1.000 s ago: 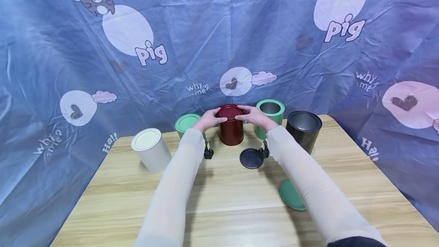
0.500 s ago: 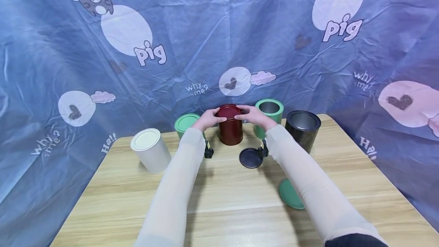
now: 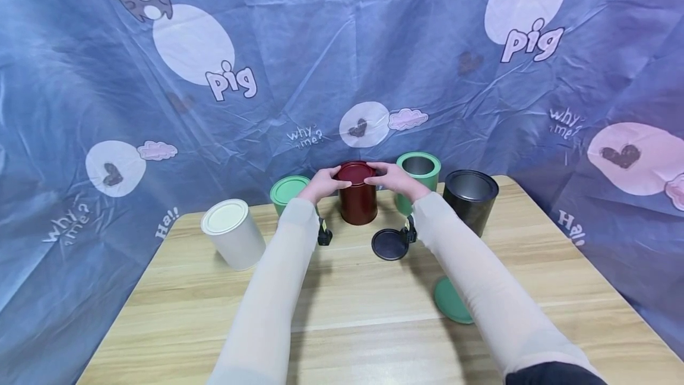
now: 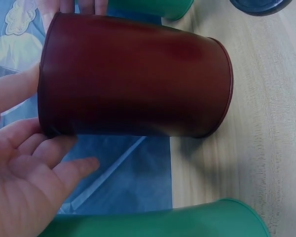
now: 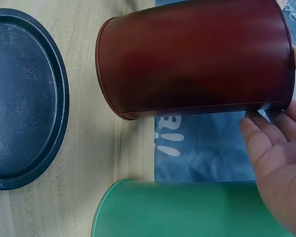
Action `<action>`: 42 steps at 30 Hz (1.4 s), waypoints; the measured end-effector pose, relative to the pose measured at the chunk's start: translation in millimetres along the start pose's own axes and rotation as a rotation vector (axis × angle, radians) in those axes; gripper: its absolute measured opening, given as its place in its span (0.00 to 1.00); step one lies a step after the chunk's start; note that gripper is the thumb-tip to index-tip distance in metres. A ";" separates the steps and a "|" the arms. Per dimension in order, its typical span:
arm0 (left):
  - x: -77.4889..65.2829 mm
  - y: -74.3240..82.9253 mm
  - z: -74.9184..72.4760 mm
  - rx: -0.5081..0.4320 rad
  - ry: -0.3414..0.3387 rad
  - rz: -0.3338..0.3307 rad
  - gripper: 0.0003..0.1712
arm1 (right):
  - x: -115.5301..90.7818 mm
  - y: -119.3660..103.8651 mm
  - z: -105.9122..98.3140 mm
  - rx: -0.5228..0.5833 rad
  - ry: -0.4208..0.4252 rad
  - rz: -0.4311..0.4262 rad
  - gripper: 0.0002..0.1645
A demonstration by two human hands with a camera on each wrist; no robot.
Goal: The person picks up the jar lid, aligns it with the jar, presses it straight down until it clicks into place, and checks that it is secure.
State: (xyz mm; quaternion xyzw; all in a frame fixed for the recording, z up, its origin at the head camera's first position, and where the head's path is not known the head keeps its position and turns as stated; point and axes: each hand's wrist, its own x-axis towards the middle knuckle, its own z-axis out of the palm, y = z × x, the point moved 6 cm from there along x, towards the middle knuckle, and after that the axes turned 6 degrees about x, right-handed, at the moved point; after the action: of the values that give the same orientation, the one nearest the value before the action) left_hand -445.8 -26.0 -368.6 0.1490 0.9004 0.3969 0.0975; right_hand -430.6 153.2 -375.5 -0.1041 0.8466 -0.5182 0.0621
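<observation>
A dark red can (image 3: 358, 205) stands upright at the back of the table, with a recessed red top inside its rim. My left hand (image 3: 322, 185) holds its upper edge from the left, thumb at the front of the rim and fingers by the side. From the right, my right hand (image 3: 396, 179) does the same at the opposite side of the rim. In the left wrist view, the can's smooth wall (image 4: 138, 74) fills the middle. The right wrist view has fingertips (image 5: 251, 133) against the can near its top end.
A closed green can (image 3: 289, 189) and a white can (image 3: 235, 241) stand left. To the right are an open green can (image 3: 403, 204) and an open black can (image 3: 471, 208). A black lid (image 3: 389, 245) and a green lid (image 3: 450, 300) lie on the table (image 3: 369, 337).
Both hands keep their places at the red can's rim, and the can stays where it was. Only the head view has shifted slightly.
</observation>
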 end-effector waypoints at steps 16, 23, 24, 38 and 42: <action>-0.7 -0.8 0.2 -0.044 0.015 -0.042 0.42 | -0.8 -0.2 0.7 0.051 0.004 0.044 0.38; -3.3 0.5 0.2 -0.076 0.031 -0.045 0.41 | 0.0 -2.5 1.0 0.025 0.008 0.035 0.39; -3.8 0.4 0.1 -0.080 0.034 -0.050 0.41 | -0.1 -3.0 1.5 0.029 0.003 0.032 0.39; -3.8 -1.2 3.0 -0.109 0.043 -0.063 0.41 | -0.6 1.5 2.4 0.054 -0.023 -0.010 0.41; -2.8 -1.3 3.3 -0.120 0.043 -0.057 0.41 | -1.2 1.5 2.1 0.052 -0.019 -0.007 0.40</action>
State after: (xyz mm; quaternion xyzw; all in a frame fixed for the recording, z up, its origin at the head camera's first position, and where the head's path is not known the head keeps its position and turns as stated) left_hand -442.4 -25.5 -371.7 0.1087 0.8807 0.4504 0.0980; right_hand -429.1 152.3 -377.9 -0.1104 0.8317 -0.5394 0.0709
